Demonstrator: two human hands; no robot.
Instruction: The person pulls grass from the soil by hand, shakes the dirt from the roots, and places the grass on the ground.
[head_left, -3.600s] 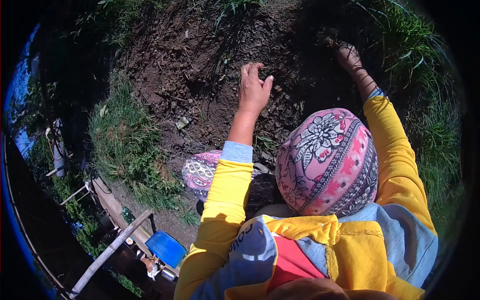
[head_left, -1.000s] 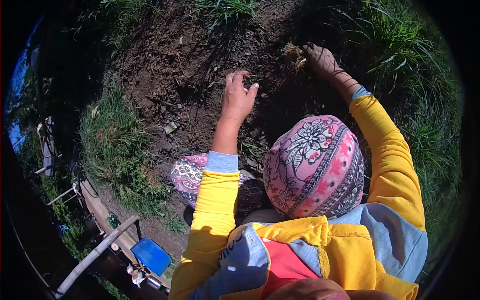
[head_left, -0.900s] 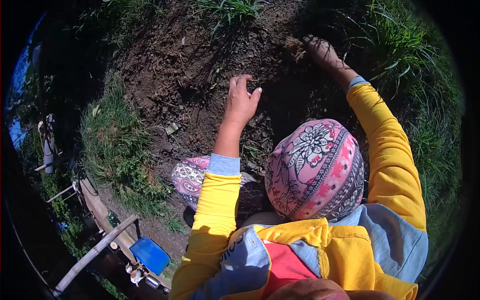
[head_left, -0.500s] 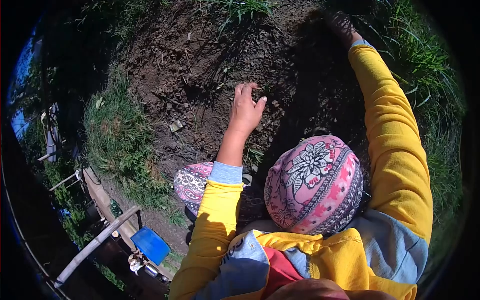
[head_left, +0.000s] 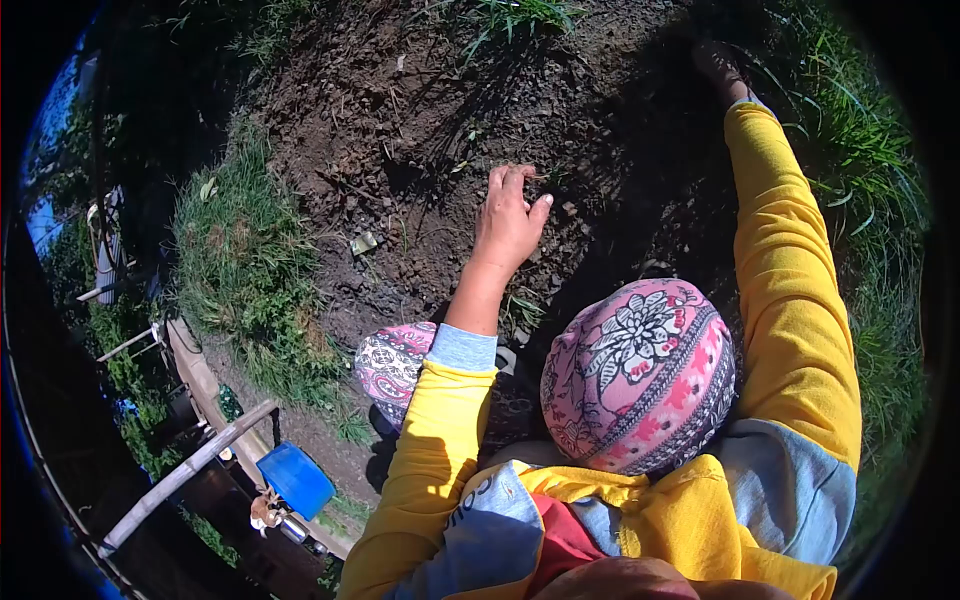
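My left hand (head_left: 510, 225) is over the dug brown soil (head_left: 420, 130), with its fingers bent and the thumb held apart from them. Nothing shows in its grasp; a thin bit of plant lies close to the fingertips. My right hand (head_left: 720, 70) reaches far forward into dark shade beside the green grass (head_left: 850, 130). Its fingers are too dark to make out, and so is anything they hold. Both arms wear yellow sleeves. Below and between them are my knees in patterned pink and grey cloth (head_left: 640, 370).
A small crumpled wrapper (head_left: 364, 243) lies on the soil left of my left hand. Farther left grows a grass clump (head_left: 245, 250). At the lower left are a wooden pole (head_left: 190, 475), a blue container (head_left: 297, 480) and a metal can (head_left: 294, 528).
The whole view has shifted slightly, so the ground and my hands appear a little farther right. My left hand keeps nearly the same pose over the soil. My right hand remains in the shade.
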